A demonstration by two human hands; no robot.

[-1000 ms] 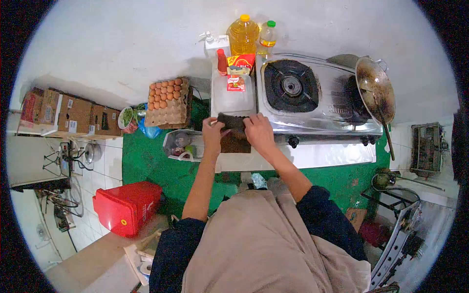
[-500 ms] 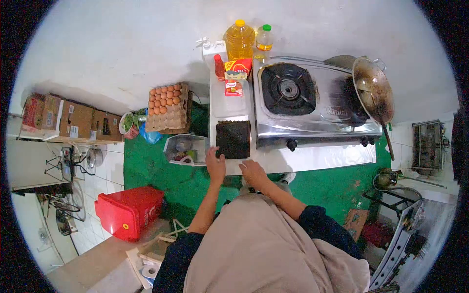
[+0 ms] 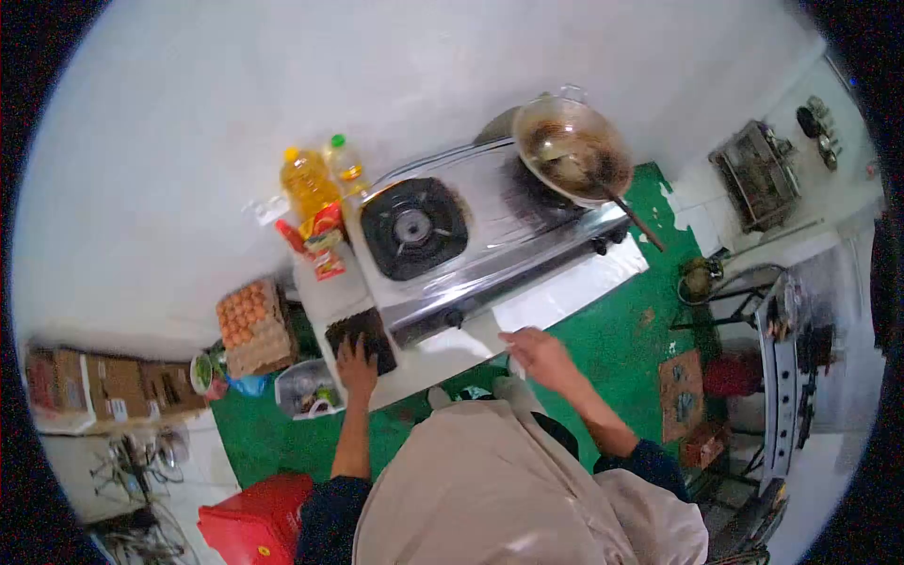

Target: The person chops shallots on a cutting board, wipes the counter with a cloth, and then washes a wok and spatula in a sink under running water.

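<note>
A dark, flat, roughly square item (image 3: 379, 341) lies near the front of the white table (image 3: 424, 369), left of the two-burner stove (image 3: 480, 217). My left hand (image 3: 357, 365) rests over its lower left part, fingers spread. Out to the right, my right hand (image 3: 537, 354) hovers at the table's front edge, below the stove; its fingers are curled and blurred, and whether it holds anything cannot be made out. A wok (image 3: 565, 141) with a long-handled utensil (image 3: 633, 218) sits on the right burner.
Behind the dark item stand red and yellow packets (image 3: 324, 240), a yellow oil bottle (image 3: 309, 184) and a green-capped bottle (image 3: 347, 162). Egg trays (image 3: 262, 347) and a clear bin (image 3: 299, 388) are on the left. A red container (image 3: 254, 518) stands at lower left.
The view has turned and shifted toward the right. My left hand has moved from beside the dark item onto it. My right hand has moved rightward along the table edge, away from my left.
</note>
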